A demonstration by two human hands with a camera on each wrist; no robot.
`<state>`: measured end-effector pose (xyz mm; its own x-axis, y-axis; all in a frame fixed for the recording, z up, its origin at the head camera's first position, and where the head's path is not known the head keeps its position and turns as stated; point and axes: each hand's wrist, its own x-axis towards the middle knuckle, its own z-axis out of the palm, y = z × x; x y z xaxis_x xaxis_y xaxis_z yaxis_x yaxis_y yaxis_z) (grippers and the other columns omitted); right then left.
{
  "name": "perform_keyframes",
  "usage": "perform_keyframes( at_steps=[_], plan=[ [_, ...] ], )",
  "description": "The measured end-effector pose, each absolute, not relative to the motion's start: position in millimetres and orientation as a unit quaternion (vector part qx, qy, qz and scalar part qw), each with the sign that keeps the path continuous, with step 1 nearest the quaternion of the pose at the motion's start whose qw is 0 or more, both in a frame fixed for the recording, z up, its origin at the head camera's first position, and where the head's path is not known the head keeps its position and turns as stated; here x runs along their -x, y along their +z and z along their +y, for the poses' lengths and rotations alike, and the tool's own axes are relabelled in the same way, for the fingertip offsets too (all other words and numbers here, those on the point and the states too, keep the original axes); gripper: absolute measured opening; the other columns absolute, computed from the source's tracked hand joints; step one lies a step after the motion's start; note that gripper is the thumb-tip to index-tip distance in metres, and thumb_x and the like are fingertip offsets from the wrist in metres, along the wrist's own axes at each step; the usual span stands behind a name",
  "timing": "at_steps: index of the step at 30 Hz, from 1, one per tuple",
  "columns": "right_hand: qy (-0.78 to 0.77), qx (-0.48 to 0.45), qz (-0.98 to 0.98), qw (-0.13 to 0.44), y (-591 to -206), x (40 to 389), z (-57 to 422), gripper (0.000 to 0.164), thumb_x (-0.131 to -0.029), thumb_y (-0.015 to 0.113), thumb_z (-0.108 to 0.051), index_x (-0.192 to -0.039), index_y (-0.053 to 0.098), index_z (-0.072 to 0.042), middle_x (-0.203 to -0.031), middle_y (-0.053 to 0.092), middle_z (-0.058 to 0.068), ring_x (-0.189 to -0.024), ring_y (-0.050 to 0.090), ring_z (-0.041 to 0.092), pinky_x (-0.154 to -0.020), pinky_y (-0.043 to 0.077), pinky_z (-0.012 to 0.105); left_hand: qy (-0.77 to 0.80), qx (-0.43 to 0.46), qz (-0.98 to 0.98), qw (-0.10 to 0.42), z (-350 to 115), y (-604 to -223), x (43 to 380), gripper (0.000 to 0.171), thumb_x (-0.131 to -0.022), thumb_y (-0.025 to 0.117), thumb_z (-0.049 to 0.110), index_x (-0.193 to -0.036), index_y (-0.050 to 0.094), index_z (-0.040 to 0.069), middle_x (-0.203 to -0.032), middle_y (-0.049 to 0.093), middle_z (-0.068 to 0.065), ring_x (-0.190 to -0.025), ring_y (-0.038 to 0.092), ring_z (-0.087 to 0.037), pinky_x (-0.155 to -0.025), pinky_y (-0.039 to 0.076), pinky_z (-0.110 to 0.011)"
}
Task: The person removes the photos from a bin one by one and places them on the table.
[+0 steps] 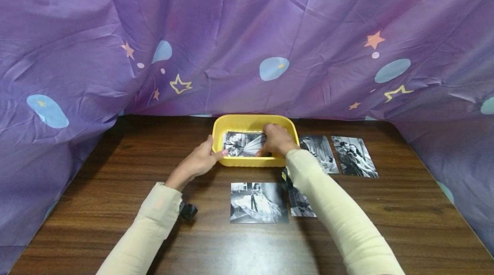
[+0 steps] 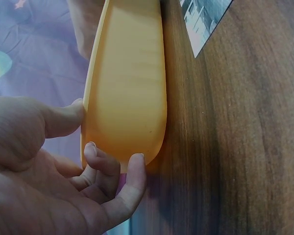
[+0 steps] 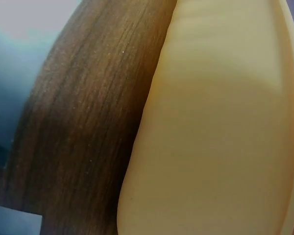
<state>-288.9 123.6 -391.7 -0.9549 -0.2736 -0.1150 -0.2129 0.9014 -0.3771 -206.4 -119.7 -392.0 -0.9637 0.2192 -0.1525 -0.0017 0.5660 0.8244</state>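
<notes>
A yellow plastic bin [image 1: 252, 162] stands at the back middle of the table. My left hand [image 1: 198, 160] grips its left end, the thumb over the rim; in the left wrist view, the left hand [image 2: 63, 166] has curled fingers against the outer wall. Inside lie black-and-white photographs [image 1: 243, 144]. My right hand [image 1: 278, 140] reaches over the near wall and holds the top photograph at its right end, thumb at the near edge and fingers toward the far edge. Those fingertips are partly hidden. The right wrist view shows only the bin's outer wall [image 3: 215, 127] and table.
One photograph of a figure in a wide gown [image 1: 259, 203] lies in front of the bin. Beside it another photograph [image 1: 302, 204] is partly under the right sleeve. Two more photographs, [image 1: 318, 152] lie right of the bin. A purple curtain [image 1: 231, 43] hangs behind the table [image 1: 115, 189].
</notes>
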Motion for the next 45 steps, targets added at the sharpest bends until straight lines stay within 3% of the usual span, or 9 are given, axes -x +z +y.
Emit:
perform_keyframes(
  at_steps=[6,16,18,20,25,32,36,45],
  plan=[
    [-0.19,0.132,0.971,0.062,-393.9,289.4,124.7,0.071,-0.063,0.099,-0.025,-0.121,0.064,-0.002,-0.123,0.06,0.021,-0.114,0.055,0.04,-0.101,0.045,0.053,0.466,-0.066,0.875,0.116,-120.1,-393.8,207.5,0.081,-0.105,0.055,0.024,-0.156,0.003,-0.013,-0.162,0.012,-0.031,-0.145,0.028,-0.034,-0.122,0.016,-0.046],
    [-0.227,0.153,0.962,0.002,-395.4,293.7,131.8,0.038,-0.073,0.088,-0.006,-0.105,0.07,-0.001,-0.108,0.067,0.019,-0.107,0.058,0.038,-0.095,0.048,0.049,0.468,-0.068,0.873,0.117,-119.5,-390.8,205.4,0.081,-0.105,0.055,0.023,-0.156,0.003,-0.013,-0.163,0.009,-0.03,-0.146,0.026,-0.034,-0.123,0.016,-0.045],
    [-0.236,0.168,0.957,-0.017,-394.5,294.8,134.4,0.031,-0.073,0.084,-0.002,-0.102,0.071,0.0,-0.102,0.07,0.018,-0.1,0.061,0.036,-0.091,0.05,0.048,0.466,-0.067,0.874,0.119,-119.7,-390.7,205.6,0.082,-0.105,0.055,0.023,-0.156,0.002,-0.013,-0.162,0.013,-0.031,-0.143,0.031,-0.035,-0.122,0.018,-0.046],
    [-0.248,0.186,0.95,-0.035,-392.6,295.5,136.3,0.026,-0.073,0.079,0.001,-0.098,0.072,0.001,-0.095,0.071,0.016,-0.092,0.063,0.033,-0.086,0.051,0.045,0.464,-0.063,0.875,0.12,-120.0,-390.0,205.7,0.083,-0.105,0.056,0.023,-0.156,0.001,-0.013,-0.158,0.026,-0.034,-0.137,0.038,-0.036,-0.121,0.023,-0.046],
    [-0.29,0.198,0.935,-0.042,-385.1,293.7,139.5,0.021,-0.075,0.073,0.003,-0.096,0.074,0.003,-0.084,0.069,0.013,-0.083,0.061,0.029,-0.077,0.05,0.039,0.459,-0.057,0.878,0.123,-120.4,-388.5,205.8,0.084,-0.105,0.056,0.024,-0.155,0.0,-0.013,-0.147,0.043,-0.034,-0.128,0.044,-0.037,-0.119,0.028,-0.048],
    [-0.348,0.157,0.924,-0.011,-378.6,291.6,143.2,0.021,-0.081,0.077,0.001,-0.101,0.075,0.003,-0.086,0.071,0.015,-0.074,0.063,0.023,-0.065,0.053,0.029,0.463,-0.061,0.876,0.124,-118.2,-390.5,206.0,0.082,-0.105,0.055,0.023,-0.156,0.001,-0.012,-0.16,0.021,-0.031,-0.142,0.033,-0.036,-0.122,0.018,-0.047],
    [-0.392,0.128,0.911,-0.004,-376.8,292.2,147.5,0.021,-0.082,0.076,0.004,-0.103,0.075,0.004,-0.09,0.071,0.018,-0.067,0.064,0.02,-0.055,0.056,0.026,0.471,-0.068,0.871,0.12,-117.4,-391.4,206.6,0.08,-0.105,0.055,0.02,-0.156,0.002,-0.013,-0.159,0.022,-0.033,-0.142,0.034,-0.037,-0.122,0.017,-0.047],
    [-0.494,0.09,0.865,0.024,-364.1,292.3,166.2,0.024,-0.085,0.072,0.013,-0.109,0.07,0.013,-0.092,0.067,0.021,-0.066,0.06,0.015,-0.064,0.061,0.035,0.472,-0.067,0.871,0.12,-118.6,-390.5,205.8,0.08,-0.105,0.055,0.02,-0.156,0.003,-0.013,-0.16,0.02,-0.033,-0.144,0.031,-0.039,-0.122,0.016,-0.048]
  ],
)
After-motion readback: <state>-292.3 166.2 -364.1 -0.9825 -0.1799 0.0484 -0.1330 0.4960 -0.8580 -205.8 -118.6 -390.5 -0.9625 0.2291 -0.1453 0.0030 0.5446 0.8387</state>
